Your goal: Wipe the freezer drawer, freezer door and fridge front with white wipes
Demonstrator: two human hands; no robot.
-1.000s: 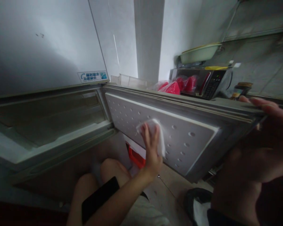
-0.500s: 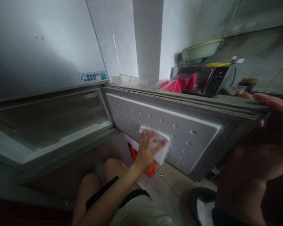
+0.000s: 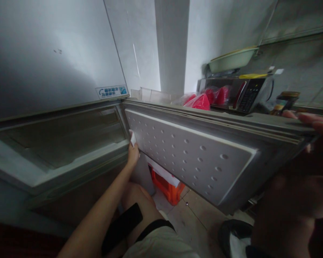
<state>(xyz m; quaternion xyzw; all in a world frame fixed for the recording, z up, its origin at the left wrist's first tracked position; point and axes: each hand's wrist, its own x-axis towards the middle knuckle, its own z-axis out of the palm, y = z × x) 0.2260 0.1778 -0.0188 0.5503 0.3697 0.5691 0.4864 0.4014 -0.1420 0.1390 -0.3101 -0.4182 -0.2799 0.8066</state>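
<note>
The left hand point(image 3: 134, 154) is raised at the hinge side, its fingers closed on a white cloth point(image 3: 132, 138) that stands up past the fingertips. That cloth lies at the left end of the dimpled inner panel point(image 3: 174, 147), close to the corner where the freezer door point(image 3: 242, 179) meets the cabinet. The left forearm slants up from the lower left, extended, passing above a thigh with a black phone point(image 3: 123, 224) on it. The right hand point(image 3: 321, 126) lies at the far top corner of the door, fingers over the edge; the rest is too dark to tell whether it is clamped.

Around the left hand, room is tight on the hinge side, while the panel runs freely to the right up to its raised white border. To the left gapes the freezer compartment point(image 3: 61, 139), framed by its pale lower lip. Beneath the door's bottom edge are an orange plastic crate point(image 3: 167, 190) and tiled floor point(image 3: 193, 211). Beyond the top edge stand pink items in clear plastic point(image 3: 200, 102) and a microwave point(image 3: 251, 95).
</note>
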